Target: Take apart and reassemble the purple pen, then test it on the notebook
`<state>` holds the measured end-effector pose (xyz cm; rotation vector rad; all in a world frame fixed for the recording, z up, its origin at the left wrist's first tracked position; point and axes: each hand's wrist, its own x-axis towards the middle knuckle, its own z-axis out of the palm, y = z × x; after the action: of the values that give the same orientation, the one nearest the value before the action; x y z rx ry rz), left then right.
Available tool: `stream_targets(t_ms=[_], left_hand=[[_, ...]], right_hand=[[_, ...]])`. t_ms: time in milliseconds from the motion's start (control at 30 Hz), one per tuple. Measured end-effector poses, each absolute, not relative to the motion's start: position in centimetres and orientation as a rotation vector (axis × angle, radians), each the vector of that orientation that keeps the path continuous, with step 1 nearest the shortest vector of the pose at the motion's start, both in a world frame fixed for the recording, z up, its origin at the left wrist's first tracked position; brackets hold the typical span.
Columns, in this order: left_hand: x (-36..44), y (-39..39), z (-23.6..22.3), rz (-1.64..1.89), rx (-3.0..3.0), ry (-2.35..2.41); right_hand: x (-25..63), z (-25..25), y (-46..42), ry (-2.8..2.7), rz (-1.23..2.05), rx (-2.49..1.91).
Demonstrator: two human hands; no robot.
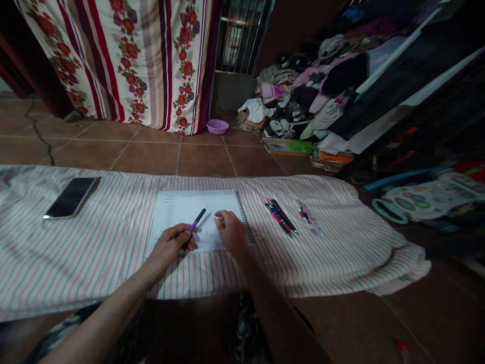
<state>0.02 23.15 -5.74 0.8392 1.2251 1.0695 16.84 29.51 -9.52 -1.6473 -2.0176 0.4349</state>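
A spiral notebook (182, 210) lies open on a pink-striped cloth (94, 242) spread over the floor. My left hand (172, 245) is closed round a purple pen (197, 220) whose tip points up over the page. My right hand (231, 232) rests on the right part of the page, fingers curled and pressed down; whether anything is under them is hidden. Several pens (281, 216) lie on the cloth right of the notebook, with another pen (309, 218) a little farther right.
A dark phone (71, 197) lies on the cloth at the left. Beyond the cloth are brown floor tiles, a floral curtain (132, 60), a small purple bowl (217, 126) and a heap of clothes (303, 96). Toys and boards crowd the right side.
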Motion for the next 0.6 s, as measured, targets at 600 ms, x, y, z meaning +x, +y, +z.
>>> stream_targets(t_ms=[600], left_hand=[[1.5,23.2,-6.3,0.964,1.114,1.3]], right_hand=[[17.5,-6.4,29.0,-0.744,1.592,-1.144]])
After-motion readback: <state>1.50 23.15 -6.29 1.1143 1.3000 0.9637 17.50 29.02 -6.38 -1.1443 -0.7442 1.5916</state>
